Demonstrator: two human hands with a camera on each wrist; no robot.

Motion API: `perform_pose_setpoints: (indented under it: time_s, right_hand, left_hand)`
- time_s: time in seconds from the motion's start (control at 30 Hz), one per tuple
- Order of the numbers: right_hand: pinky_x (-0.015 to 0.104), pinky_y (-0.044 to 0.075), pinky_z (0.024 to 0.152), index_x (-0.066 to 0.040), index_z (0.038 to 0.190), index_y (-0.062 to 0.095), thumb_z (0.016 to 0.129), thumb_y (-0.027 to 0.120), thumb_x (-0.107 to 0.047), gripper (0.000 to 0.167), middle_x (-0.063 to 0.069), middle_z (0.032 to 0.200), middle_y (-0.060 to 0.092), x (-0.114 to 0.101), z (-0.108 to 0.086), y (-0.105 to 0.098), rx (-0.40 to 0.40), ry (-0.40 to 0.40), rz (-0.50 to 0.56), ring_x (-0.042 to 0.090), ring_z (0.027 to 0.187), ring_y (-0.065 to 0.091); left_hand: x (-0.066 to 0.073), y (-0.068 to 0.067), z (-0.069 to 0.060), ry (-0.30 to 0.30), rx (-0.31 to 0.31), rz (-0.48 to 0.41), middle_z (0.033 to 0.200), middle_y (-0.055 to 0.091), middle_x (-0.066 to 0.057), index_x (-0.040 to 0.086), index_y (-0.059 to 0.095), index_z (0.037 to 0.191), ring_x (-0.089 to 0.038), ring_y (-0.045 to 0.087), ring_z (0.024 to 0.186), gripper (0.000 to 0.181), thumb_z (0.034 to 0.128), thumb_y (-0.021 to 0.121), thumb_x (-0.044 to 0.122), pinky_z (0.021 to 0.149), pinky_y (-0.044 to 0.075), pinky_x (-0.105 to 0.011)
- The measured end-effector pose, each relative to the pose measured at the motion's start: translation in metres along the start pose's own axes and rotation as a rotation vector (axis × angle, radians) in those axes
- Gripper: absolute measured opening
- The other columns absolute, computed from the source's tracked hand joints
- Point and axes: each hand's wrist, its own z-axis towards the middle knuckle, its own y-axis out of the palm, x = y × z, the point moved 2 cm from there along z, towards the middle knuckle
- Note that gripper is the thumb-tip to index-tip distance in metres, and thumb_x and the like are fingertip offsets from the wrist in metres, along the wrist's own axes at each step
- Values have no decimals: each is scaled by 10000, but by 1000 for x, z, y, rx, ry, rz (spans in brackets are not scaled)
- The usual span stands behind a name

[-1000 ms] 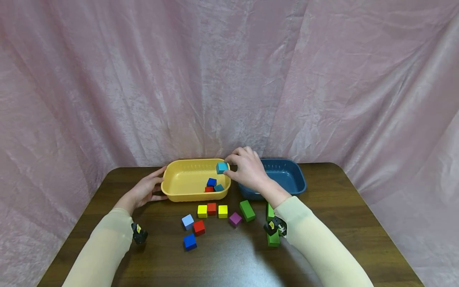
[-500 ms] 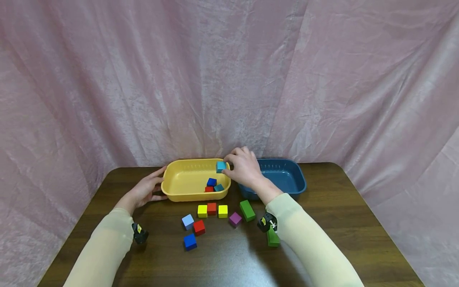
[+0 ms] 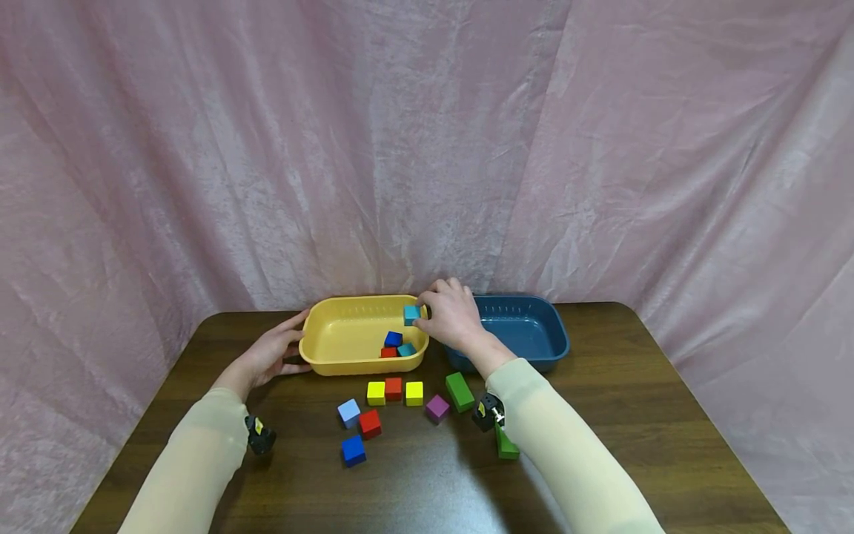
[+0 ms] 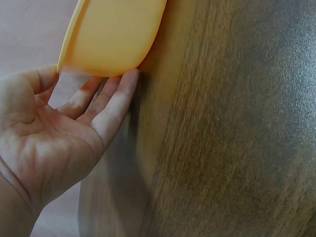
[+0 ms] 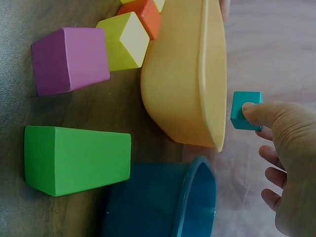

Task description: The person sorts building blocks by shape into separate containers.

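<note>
The person's right hand (image 3: 454,315) had a teal cube (image 3: 411,315) pinched between thumb and fingertips, and held it up above the right end of the yellow tray (image 3: 363,368). The cube was higher than the rim and did not touch the tray. The left hand (image 3: 270,352) had its fingers spread out, with just the tips touching the other end of that tray. Inside the yellow tray I counted three small blocks, close together in the near right corner: one dark blue block (image 3: 394,339), one red block (image 3: 389,352) and one teal block (image 3: 406,349). To the right was a blue tray (image 3: 523,330), but the right hand and wrist hid its left part from me. So there were two trays, side by side at the back of the brown table (image 3: 600,386). In front of them I could see nine blocks. Two were yellow (image 3: 376,393), two were red (image 3: 370,424), one was light blue (image 3: 349,413), one was dark blue (image 3: 353,450) and one was purple (image 3: 437,409). The last two were long green blocks (image 3: 460,391), one partly hidden by the right sleeve (image 3: 534,419). Behind it all hung a pink curtain (image 3: 427,148).
</note>
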Motion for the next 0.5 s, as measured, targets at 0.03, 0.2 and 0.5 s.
perform_pose_setpoints:
  time_s: [0.03, 0.2, 0.5]
  right_hand:
    - [386, 403, 889, -247, 1156, 767, 894, 779, -469, 343, -6, 1204, 606, 0, 0, 1, -4, 1, -3, 224, 1083, 451]
    - [384, 394, 887, -245, 1136, 767, 894, 780, -469, 330, -4, 1214, 599, 1, 0, 2, -18, 9, -4, 225, 1079, 439]
    - [408, 403, 918, -224, 1193, 760, 894, 779, -474, 390, 13, 1215, 598, 2, -2, 7, -21, 10, 26, 243, 1106, 448]
  left_hand:
    - [0, 0, 0, -1, 1, -3, 1675, 133, -156, 337, 82, 1658, -440, 457, 1351, 637, 1119, 413, 262, 984, 509, -583]
    - [0, 1, 0, -2, 0, -7, 1666, 171, -172, 353, 85, 1656, -434, 457, 1356, 637, 1118, 416, 267, 981, 513, -573]
    - [-2, 4, 2, -5, 5, -11, 1652, 210, -170, 360, 96, 1655, -418, 480, 1342, 637, 1118, 427, 276, 964, 528, -563]
